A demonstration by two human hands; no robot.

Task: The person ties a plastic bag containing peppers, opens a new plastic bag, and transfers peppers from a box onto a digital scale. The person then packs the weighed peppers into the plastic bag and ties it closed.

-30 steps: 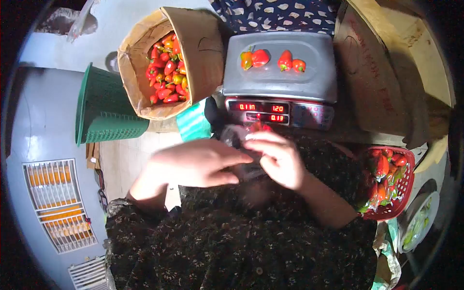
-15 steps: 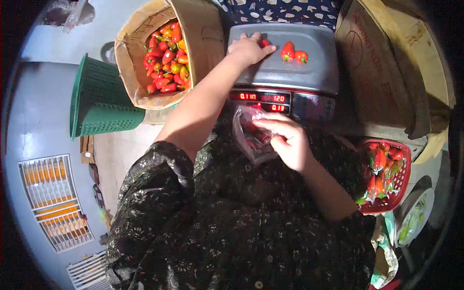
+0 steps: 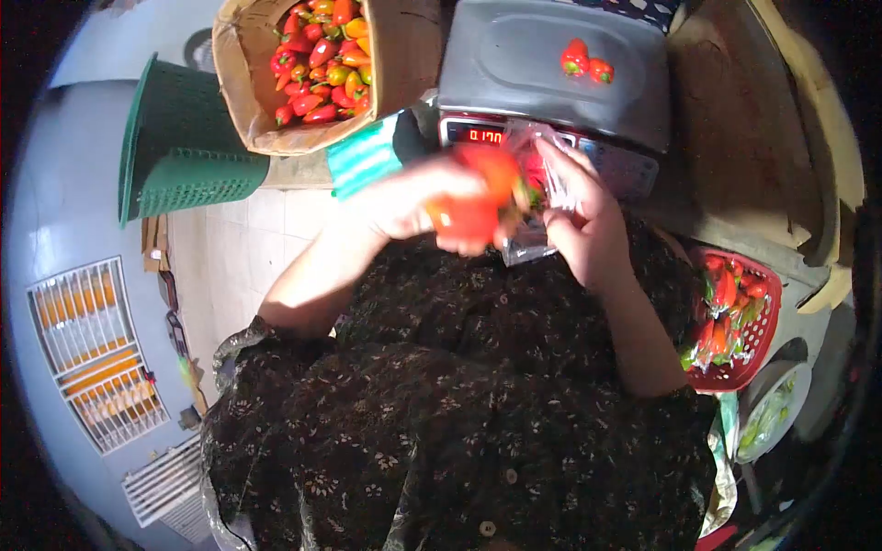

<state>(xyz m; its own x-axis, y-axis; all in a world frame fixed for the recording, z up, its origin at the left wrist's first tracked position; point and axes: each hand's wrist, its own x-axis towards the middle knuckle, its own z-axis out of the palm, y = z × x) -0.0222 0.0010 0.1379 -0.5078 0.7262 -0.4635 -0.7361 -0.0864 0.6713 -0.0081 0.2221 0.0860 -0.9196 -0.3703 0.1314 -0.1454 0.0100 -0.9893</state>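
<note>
My left hand (image 3: 409, 197) is closed around red peppers (image 3: 470, 207), smeared by motion, at the mouth of a clear plastic bag (image 3: 533, 241). How many peppers it holds I cannot tell. My right hand (image 3: 593, 220) grips the bag's right side, fingers along its rim and thumb low. Something red and green shows inside the bag, partly hidden. Beyond both hands stands a grey weighing scale (image 3: 514, 73) with a lit red display. Two small red peppers (image 3: 588, 62) lie on its platform, touching or nearly so.
A cardboard box (image 3: 234, 83) of red, orange and yellowish peppers stands at the upper left, beside a green plastic basket (image 3: 175, 156). At the right, a red basket (image 3: 767, 321) holds bagged peppers. Below it is a pale round dish (image 3: 795, 381); a cardboard carton (image 3: 726, 110) flanks the scale.
My left hand has come off the scale platform down to the bag, now with red peppers in it. The bag has moved up and right with my right hand. The view has shifted.
</note>
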